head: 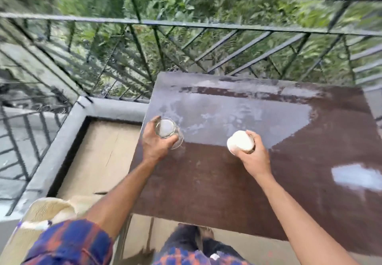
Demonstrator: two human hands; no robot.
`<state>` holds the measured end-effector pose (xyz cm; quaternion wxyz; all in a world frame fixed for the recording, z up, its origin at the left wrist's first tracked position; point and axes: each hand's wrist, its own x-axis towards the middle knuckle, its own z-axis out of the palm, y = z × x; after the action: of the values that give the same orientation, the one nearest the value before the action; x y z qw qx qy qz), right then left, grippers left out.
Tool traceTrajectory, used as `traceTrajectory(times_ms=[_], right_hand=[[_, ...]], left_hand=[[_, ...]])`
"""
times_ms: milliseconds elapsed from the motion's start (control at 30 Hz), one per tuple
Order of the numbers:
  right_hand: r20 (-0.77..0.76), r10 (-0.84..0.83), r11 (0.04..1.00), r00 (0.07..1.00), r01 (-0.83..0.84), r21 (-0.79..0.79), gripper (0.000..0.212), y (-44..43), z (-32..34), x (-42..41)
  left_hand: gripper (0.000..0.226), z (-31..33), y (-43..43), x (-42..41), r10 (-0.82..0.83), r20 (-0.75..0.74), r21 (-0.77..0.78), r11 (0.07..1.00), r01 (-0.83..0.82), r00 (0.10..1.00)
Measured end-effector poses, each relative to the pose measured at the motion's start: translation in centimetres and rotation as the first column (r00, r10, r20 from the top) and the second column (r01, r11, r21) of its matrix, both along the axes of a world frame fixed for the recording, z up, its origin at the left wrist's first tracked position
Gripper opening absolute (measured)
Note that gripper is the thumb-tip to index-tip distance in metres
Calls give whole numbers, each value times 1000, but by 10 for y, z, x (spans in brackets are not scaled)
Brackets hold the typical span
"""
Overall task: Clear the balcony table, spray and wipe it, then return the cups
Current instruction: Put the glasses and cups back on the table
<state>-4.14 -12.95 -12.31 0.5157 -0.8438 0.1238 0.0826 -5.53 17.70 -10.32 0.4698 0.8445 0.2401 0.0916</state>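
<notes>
A dark brown table (289,171) with a wet, shiny top fills the middle and right of the head view. My left hand (154,141) grips a clear glass cup (168,130) over the table's left edge. My right hand (253,155) holds a white cup (239,143) above the table's middle. Both cups seem tilted toward me, and I cannot tell whether either touches the tabletop.
A black metal railing (186,25) runs close behind and to the left of the table, with green foliage beyond. A grey curb (62,140) borders the beige floor (103,157) on the left. A cream cloth or cushion (47,211) lies at the lower left.
</notes>
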Motion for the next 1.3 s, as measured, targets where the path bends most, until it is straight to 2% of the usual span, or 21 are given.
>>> traceTrajectory(times_ms=[200,333,600,867,1033,1167,1300], right_hand=[[-3,-20,998,1000,19,-52,81,21,-12,72],[28,-9,994,1000,12,-112,80,49,-19,133],[74,14,990,997,-3,-138,80,105,-37,208],[80,-2,982,997,17,-190,81,133,-52,225],[79,46,966,996,-24,-256,84,135,-57,224],[79,64,964,995,-41,-262,88,136,-59,224],[55,75,974,996,-61,-218,100,132,-59,221]], left_hand=[[87,-6,3,104,-45,22,-53,998,46,999],[80,-16,18,160,-76,49,-45,996,78,996],[79,-40,42,223,-88,100,7,996,87,991],[79,-51,45,244,-117,143,14,993,116,983],[77,-58,46,243,-149,192,37,989,145,970],[76,-63,47,242,-174,208,42,985,169,963],[82,-66,50,240,-195,172,41,981,191,966]])
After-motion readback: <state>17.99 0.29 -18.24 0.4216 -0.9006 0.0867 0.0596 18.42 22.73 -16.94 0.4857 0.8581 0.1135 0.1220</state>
